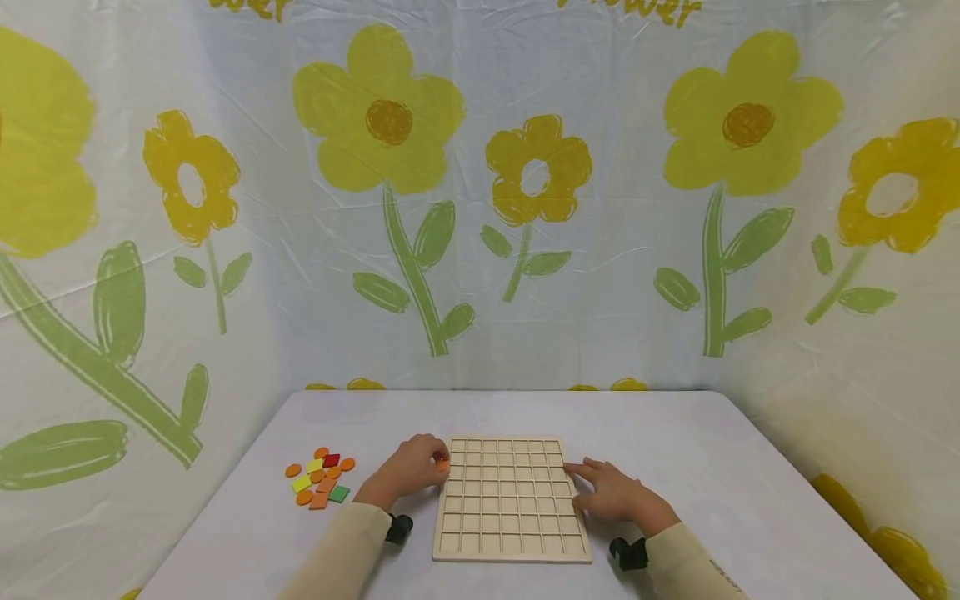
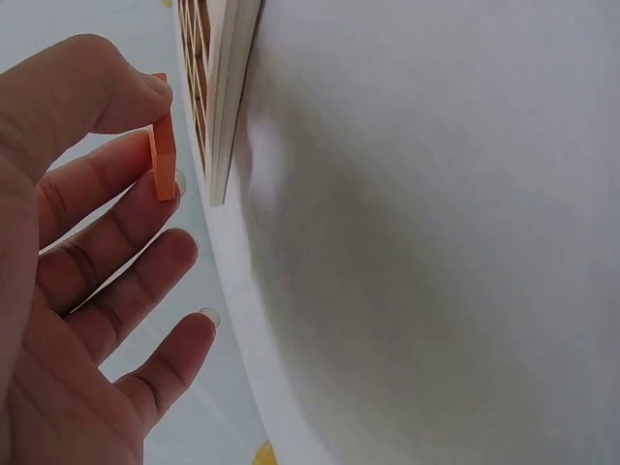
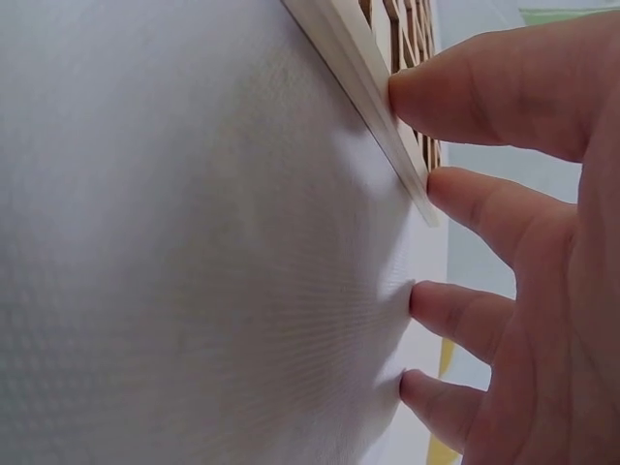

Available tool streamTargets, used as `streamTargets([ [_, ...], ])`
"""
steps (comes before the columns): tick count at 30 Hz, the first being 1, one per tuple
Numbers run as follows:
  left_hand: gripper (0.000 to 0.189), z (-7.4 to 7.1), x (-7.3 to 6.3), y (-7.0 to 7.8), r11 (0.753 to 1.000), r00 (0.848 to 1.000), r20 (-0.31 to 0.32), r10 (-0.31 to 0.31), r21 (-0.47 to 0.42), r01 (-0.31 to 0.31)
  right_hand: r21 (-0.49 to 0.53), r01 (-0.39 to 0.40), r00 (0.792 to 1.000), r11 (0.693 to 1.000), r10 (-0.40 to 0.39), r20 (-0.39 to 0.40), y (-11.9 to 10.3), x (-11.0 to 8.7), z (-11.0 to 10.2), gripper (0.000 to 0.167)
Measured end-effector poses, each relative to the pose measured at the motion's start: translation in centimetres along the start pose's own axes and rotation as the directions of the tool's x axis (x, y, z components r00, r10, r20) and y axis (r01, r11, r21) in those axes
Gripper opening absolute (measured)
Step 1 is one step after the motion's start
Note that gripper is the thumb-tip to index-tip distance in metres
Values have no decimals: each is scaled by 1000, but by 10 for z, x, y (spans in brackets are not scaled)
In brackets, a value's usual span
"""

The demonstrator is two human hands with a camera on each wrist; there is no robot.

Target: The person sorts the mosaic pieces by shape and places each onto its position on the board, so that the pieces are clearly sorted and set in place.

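My left hand point(image 1: 414, 468) pinches a thin orange tile point(image 2: 163, 145) between thumb and fingers, right at the left edge of a pale wooden grid board point(image 1: 512, 562). The tile stands on edge in the left wrist view, and the other fingers are spread. At the board's right side is my right hand point(image 1: 613, 492), its fingers extended. In the right wrist view its thumb point(image 3: 484, 92) and one fingertip rest against the board's edge, while the other fingertips reach down to the table. The board's square cells hold no tiles.
Left of the board lies a loose group of small pieces: orange rounds point(image 1: 293, 471), yellow squares point(image 1: 301, 483), a red square point(image 1: 332, 460) and a green square point(image 1: 340, 494). All rest on a white table point(image 1: 637, 417). A flower-printed curtain point(image 1: 600, 317) hangs around it.
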State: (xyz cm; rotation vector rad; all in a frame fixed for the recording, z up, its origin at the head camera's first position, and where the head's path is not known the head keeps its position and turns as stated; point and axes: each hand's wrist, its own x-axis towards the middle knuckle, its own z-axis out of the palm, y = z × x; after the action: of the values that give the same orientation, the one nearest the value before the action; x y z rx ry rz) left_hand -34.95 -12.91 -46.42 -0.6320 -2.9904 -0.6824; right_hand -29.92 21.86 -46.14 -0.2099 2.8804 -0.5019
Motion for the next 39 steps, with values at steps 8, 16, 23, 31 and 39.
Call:
streamTargets([
  [8, 11, 5, 3, 6, 998, 998, 13, 63, 12, -63, 0, -14, 1000, 1000, 14, 2, 1, 1, 2, 60],
  [16, 12, 11, 11, 5, 989, 991, -6, 132, 69, -132, -3, -13, 1000, 1000, 13, -8, 0, -1, 1, 60],
  [23, 15, 13, 16, 8, 991, 994, 41, 100, 86, -103, 2, -7, 1000, 1000, 7, -17, -2, -3, 1, 60],
  [31, 18, 12, 16, 9, 993, 993, 68, 93, 72, -98, 0, -8, 1000, 1000, 8, -16, -4, -3, -1, 60],
  [39, 17, 14, 15, 4, 993, 992, 79, 103, 42, -106, 9, -16, 1000, 1000, 16, -13, -3, -3, 1, 60],
])
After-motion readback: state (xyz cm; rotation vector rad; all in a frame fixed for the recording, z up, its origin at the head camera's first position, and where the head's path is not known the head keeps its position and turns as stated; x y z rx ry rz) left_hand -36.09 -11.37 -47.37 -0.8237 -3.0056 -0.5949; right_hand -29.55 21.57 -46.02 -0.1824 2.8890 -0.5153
